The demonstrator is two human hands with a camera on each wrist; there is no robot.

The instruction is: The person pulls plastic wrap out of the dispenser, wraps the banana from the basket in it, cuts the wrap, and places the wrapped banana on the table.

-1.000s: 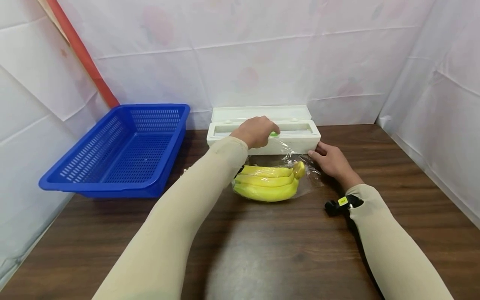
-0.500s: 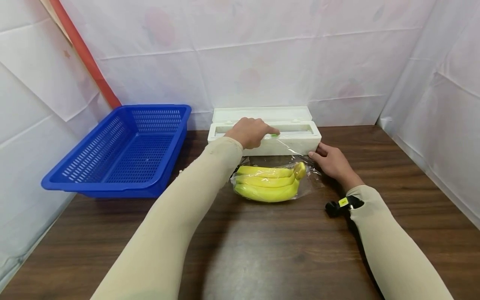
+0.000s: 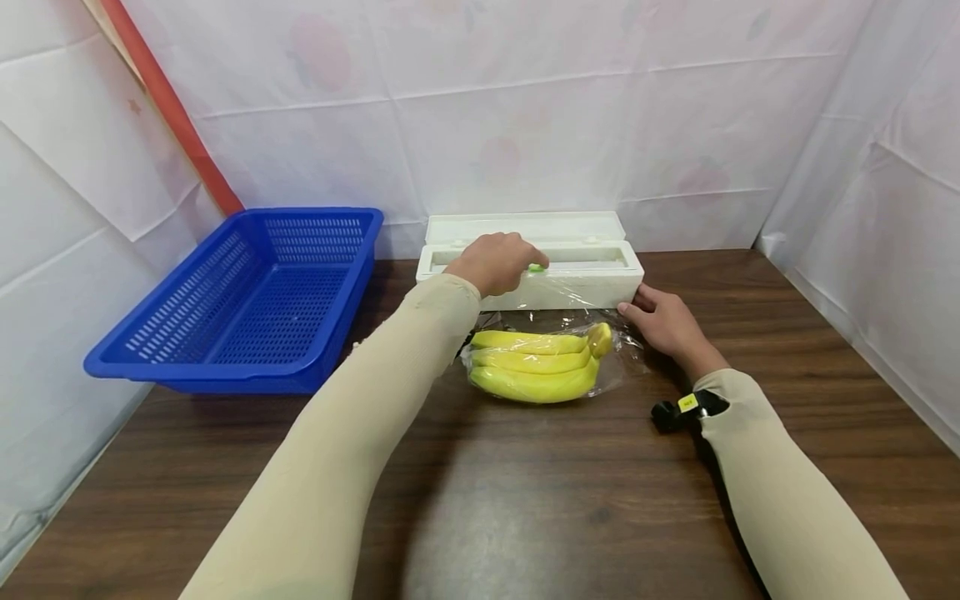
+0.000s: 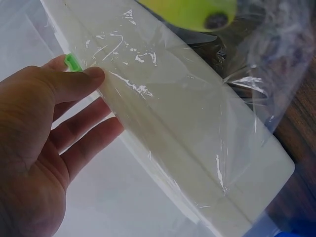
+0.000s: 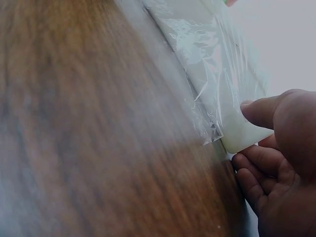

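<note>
Behind the bananas [image 3: 532,367], the white box [image 3: 581,292] runs lengthwise left to right, its green slider [image 4: 73,63] pinched in the left hand [image 3: 493,262], its right end gripped by the partly curled right hand [image 3: 666,327].

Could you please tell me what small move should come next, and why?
I would probably slide the green tab along the white box toward the blue basket: the left hand pinches it, the right hand steadies the box's opposite end, and clear film spans the edge on the basket side.
</note>
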